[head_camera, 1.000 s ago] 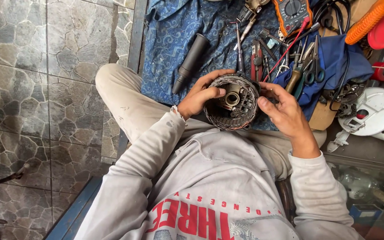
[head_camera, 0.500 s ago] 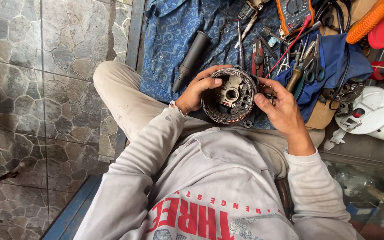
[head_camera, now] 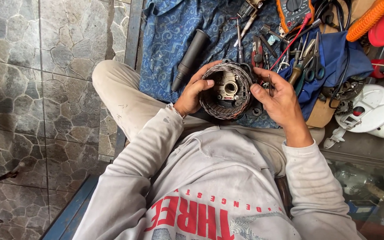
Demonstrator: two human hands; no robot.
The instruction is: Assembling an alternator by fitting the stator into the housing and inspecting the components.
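Stone-tile floor (head_camera: 32, 89) on the left, grey irregular slabs. A blue patterned cloth (head_camera: 174, 35) is spread ahead of the seated person and carries the tools.

Both hands hold a round motor part (head_camera: 226, 91), a ring of copper-coloured windings with a metal hub in the middle, raised just above the lap and over the cloth's near edge. Left hand (head_camera: 193, 94) is cupped on its left rim, fingers curled over the top edge. Right hand (head_camera: 278, 101) closes on the right rim, thumb pressed to the face. Both grips are closed firmly on the part.

Step in hand, as judged: looking over the inner face of the part, turning it between the palms. Further work on the hub would likely call for freeing one hand for a tool.

Nearby on the cloth: a black cylinder (head_camera: 190, 58) just left of the part, scissors (head_camera: 311, 62) and pliers to the right, an orange-cased meter (head_camera: 294, 11) at the top. A white fan housing (head_camera: 370, 111) lies well right. No packages or signs legible; chest print on the sweatshirt (head_camera: 210, 186) is red.
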